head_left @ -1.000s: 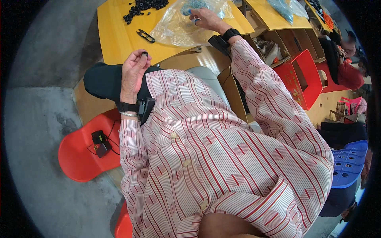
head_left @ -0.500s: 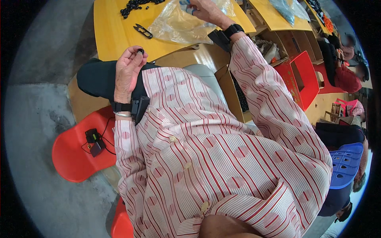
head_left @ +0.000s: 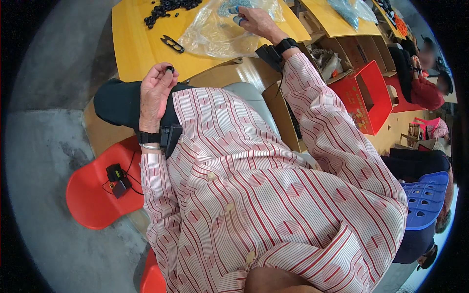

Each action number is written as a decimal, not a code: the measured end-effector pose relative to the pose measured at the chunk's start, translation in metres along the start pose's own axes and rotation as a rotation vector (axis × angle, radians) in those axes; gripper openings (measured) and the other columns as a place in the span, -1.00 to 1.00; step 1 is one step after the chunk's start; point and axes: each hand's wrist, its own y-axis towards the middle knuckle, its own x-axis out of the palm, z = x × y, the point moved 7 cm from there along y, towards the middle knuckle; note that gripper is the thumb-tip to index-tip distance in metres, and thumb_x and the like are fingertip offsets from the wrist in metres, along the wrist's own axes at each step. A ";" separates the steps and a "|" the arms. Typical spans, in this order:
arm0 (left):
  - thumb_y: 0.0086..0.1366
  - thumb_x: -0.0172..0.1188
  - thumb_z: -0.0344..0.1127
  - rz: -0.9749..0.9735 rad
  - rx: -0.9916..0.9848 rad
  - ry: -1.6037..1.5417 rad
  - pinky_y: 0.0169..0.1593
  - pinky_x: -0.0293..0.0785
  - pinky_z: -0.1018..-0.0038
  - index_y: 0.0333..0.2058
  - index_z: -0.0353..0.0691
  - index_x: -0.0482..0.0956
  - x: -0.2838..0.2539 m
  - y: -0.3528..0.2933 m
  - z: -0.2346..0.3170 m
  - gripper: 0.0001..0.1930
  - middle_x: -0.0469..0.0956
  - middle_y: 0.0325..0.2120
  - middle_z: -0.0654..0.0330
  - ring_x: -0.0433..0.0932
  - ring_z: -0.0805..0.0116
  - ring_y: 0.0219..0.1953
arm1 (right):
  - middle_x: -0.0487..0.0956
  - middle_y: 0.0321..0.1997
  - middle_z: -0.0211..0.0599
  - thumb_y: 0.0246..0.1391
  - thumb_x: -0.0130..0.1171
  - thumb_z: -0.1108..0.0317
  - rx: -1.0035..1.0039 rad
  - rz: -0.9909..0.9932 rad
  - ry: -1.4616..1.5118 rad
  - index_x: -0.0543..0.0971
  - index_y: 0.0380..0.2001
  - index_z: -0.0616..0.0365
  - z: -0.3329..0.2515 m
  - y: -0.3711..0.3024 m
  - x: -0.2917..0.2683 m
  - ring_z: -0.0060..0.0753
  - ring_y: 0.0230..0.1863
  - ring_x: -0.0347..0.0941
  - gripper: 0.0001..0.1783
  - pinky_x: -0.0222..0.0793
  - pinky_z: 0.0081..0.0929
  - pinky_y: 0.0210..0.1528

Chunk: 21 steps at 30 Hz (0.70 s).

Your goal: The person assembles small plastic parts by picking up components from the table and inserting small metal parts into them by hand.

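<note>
My left hand [head_left: 155,94] is raised beside the table's near edge, its thumb and fingertips closed on a small black round part [head_left: 170,69]. Over the table, my right hand [head_left: 260,23] reaches to a clear plastic bag [head_left: 210,36]. Blue coverings sit on its thumb and a finger, and these two tips are apart with nothing visible between them. Small pale-blue pieces [head_left: 225,9] lie by those fingertips. Black thread snips [head_left: 172,44] rest on the yellow table [head_left: 134,46], left of the bag. A pile of small black parts [head_left: 168,7] lies beyond the snips.
Right of my legs stand open cardboard boxes [head_left: 281,117] and a red box [head_left: 366,100]. A red stool [head_left: 93,195] at lower left carries a small black device with cables [head_left: 117,178]. Further right are a blue plastic chair [head_left: 425,200] and other people seated.
My right hand has drawn back slightly toward me, and the pale-blue pieces show beside its fingertips. The left hand still holds the black part. The view has shifted a little.
</note>
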 end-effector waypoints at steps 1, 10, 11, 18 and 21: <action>0.20 0.12 -0.45 0.010 -0.006 -0.001 -0.15 0.39 0.66 -0.16 -0.33 0.41 -0.001 0.000 0.000 -0.77 0.45 -0.34 0.22 0.46 0.51 -0.28 | 0.49 -0.49 -0.02 -0.09 0.03 0.37 0.001 0.002 -0.001 0.41 -0.40 0.20 0.000 0.000 -0.002 0.05 -0.42 0.43 -0.84 0.30 -0.19 -0.39; 0.20 0.12 -0.44 0.015 0.000 0.019 -0.16 0.38 0.66 -0.17 -0.33 0.42 0.004 -0.001 0.002 -0.78 0.46 -0.36 0.24 0.46 0.52 -0.28 | 0.53 -0.34 -0.12 -0.14 0.04 0.42 -0.074 -0.068 0.159 0.43 -0.32 0.18 -0.007 0.007 0.021 0.00 -0.28 0.43 -0.77 0.36 -0.23 -0.24; 0.20 0.12 -0.44 0.017 0.001 0.020 -0.16 0.38 0.66 -0.17 -0.33 0.42 0.005 -0.001 0.002 -0.78 0.46 -0.36 0.24 0.46 0.52 -0.28 | 0.53 -0.33 -0.17 -0.15 0.07 0.40 -0.072 -0.076 0.075 0.44 -0.30 0.14 -0.009 0.005 0.023 -0.04 -0.24 0.43 -0.75 0.37 -0.22 -0.23; 0.22 0.10 -0.44 0.017 -0.001 0.037 -0.17 0.38 0.68 -0.17 -0.33 0.42 0.005 -0.002 0.002 -0.79 0.47 -0.37 0.24 0.46 0.54 -0.30 | 0.54 -0.34 -0.21 -0.13 0.07 0.39 -0.068 -0.109 -0.087 0.47 -0.23 0.07 -0.011 0.008 0.028 -0.10 -0.22 0.44 -0.71 0.40 -0.23 -0.24; 0.22 0.10 -0.44 0.014 -0.002 0.031 -0.17 0.37 0.67 -0.17 -0.33 0.42 0.004 -0.001 0.002 -0.79 0.47 -0.37 0.24 0.45 0.55 -0.30 | 0.52 -0.41 -0.15 -0.14 0.05 0.41 -0.049 -0.006 -0.001 0.44 -0.38 0.16 -0.010 0.014 -0.003 -0.03 -0.31 0.43 -0.82 0.34 -0.20 -0.27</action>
